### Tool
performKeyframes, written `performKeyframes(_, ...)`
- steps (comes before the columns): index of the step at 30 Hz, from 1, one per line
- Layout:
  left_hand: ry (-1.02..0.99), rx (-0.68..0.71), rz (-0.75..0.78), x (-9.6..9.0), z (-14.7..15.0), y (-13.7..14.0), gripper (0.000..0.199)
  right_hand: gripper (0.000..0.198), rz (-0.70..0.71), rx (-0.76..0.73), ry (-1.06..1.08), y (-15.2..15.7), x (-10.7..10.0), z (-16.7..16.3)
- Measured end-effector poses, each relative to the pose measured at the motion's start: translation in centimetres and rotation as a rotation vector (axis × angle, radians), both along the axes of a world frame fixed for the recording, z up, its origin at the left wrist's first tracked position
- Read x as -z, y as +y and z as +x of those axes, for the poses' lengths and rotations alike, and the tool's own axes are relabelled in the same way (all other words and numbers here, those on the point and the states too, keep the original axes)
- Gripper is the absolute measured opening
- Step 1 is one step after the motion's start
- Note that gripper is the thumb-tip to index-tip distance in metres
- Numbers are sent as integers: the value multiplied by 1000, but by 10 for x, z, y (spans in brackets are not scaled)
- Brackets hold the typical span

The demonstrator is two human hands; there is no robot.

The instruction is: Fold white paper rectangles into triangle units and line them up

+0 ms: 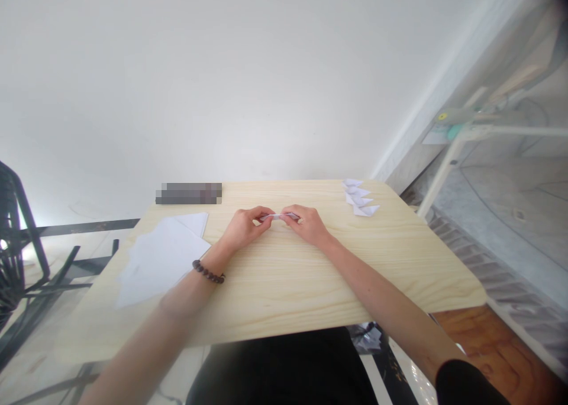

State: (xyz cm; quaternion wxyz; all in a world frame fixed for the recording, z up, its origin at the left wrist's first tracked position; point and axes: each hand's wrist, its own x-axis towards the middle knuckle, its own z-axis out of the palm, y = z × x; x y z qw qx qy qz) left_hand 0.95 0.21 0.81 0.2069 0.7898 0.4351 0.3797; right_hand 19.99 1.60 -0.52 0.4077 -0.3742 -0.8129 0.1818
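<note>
Both of my hands meet over the middle of the wooden table, pinching one small piece of folded white paper (277, 216) held nearly edge-on to me. My left hand (247, 224) grips its left end between thumb and fingers, and my right hand (306, 222) grips the right end. Much of the paper is hidden by the fingers, so its full shape cannot be made out. Loose white paper sheets (164, 251) lie in an uneven pile beside my left forearm. Several pointed folded paper pieces (361, 199) stand in a row at the back right.
The light wooden table (284, 298) stands against a white wall. A pixelated dark area (189, 193) covers something at the back left corner. A black chair (22, 233) is at the left, a white metal frame (448, 162) at the right. Under the front edge hangs a bag (367, 338).
</note>
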Motion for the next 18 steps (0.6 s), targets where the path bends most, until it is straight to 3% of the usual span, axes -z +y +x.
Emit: performKeyframes(18,-33,-12,-26,0,0,1,19,23,-12,7,1,0,-1,1)
